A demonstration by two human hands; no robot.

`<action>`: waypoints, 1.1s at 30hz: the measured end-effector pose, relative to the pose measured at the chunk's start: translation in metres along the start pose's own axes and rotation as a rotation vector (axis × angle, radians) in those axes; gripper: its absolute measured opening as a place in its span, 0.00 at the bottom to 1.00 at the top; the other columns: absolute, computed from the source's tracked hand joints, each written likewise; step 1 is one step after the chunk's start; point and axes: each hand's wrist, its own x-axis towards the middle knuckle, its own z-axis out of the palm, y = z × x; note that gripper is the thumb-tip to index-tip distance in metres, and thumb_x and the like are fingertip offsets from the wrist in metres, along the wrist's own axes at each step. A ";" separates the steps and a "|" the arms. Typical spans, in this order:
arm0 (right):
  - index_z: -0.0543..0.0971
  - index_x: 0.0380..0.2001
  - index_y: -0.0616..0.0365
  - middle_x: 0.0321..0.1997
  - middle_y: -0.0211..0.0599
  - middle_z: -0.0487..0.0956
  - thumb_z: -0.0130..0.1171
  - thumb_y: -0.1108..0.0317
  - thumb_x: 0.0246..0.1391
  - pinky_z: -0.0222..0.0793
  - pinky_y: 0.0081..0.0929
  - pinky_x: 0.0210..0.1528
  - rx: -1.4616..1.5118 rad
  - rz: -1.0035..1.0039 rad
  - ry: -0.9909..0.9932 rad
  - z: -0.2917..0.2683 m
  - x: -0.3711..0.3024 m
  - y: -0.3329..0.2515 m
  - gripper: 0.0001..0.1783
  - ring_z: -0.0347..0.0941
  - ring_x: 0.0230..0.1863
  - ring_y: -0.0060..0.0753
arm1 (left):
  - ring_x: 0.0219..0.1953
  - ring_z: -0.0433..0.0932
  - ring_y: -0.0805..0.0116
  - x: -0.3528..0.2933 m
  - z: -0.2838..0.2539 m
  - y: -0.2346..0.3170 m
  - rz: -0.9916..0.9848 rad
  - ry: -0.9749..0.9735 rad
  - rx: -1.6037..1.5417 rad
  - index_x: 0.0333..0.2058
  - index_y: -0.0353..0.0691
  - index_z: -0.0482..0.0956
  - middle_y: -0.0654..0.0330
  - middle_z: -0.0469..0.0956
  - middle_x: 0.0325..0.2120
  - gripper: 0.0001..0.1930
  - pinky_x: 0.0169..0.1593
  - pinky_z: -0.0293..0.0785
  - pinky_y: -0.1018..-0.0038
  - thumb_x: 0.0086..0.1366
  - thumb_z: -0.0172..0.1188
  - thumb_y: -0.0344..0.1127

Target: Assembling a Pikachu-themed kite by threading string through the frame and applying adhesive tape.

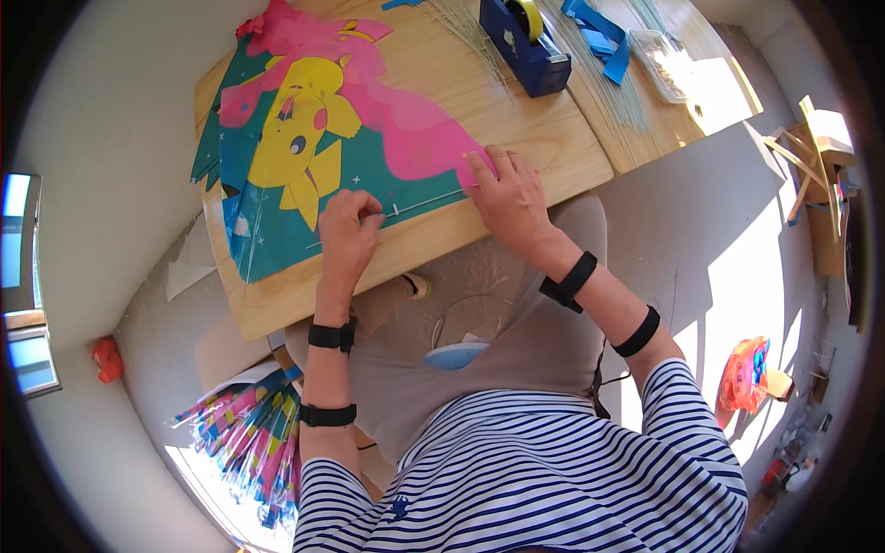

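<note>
A printed kite-like sheet point(387, 138) in teal, pink and yellow, with a cartoon figure, lies on the wooden table. Along its near edge runs a thin pale rod point(424, 203), with a small white strip point(395, 210) across it. My left hand point(347, 230) is closed in a pinch over the rod, left of that strip; whatever is between its fingertips is too small to make out. At the sheet's right corner, my right hand point(509, 198) bends its fingers over the pink edge and the rod's end, gripping the sheet there.
A dark blue tape dispenser point(525, 46) stands at the far edge, near bundled thin rods point(470, 32), a blue strip point(616, 60) and a clear plastic box point(661, 64). Colourful wrapped bundles point(249, 442) lie below left; an orange bag point(744, 373) rests on the floor at right.
</note>
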 end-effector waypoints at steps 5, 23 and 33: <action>0.75 0.43 0.59 0.41 0.44 0.79 0.63 0.63 0.53 0.76 0.42 0.37 -0.128 0.249 -0.030 0.007 0.084 0.048 0.17 0.80 0.39 0.50 | 0.30 0.74 0.62 -0.012 -0.014 0.017 0.084 0.028 0.000 0.28 0.35 0.77 0.57 0.72 0.24 0.07 0.35 0.71 0.69 0.48 0.65 0.23; 0.79 0.24 0.64 0.21 0.42 0.80 0.60 0.70 0.54 0.71 0.27 0.19 0.709 0.778 -0.130 -0.043 0.079 0.062 0.09 0.76 0.17 0.30 | 0.36 0.78 0.71 -0.010 -0.005 0.047 -0.084 -0.073 -0.375 0.37 0.34 0.79 0.59 0.79 0.33 0.07 0.42 0.75 0.73 0.58 0.62 0.22; 0.78 0.28 0.59 0.18 0.26 0.74 0.56 0.69 0.61 0.54 0.14 0.14 1.204 0.752 -0.410 -0.166 -0.077 0.004 0.08 0.61 0.13 0.12 | 0.46 0.79 0.69 0.005 0.049 0.123 -0.267 -0.284 -1.227 0.51 0.33 0.75 0.56 0.81 0.43 0.14 0.51 0.76 0.74 0.67 0.57 0.27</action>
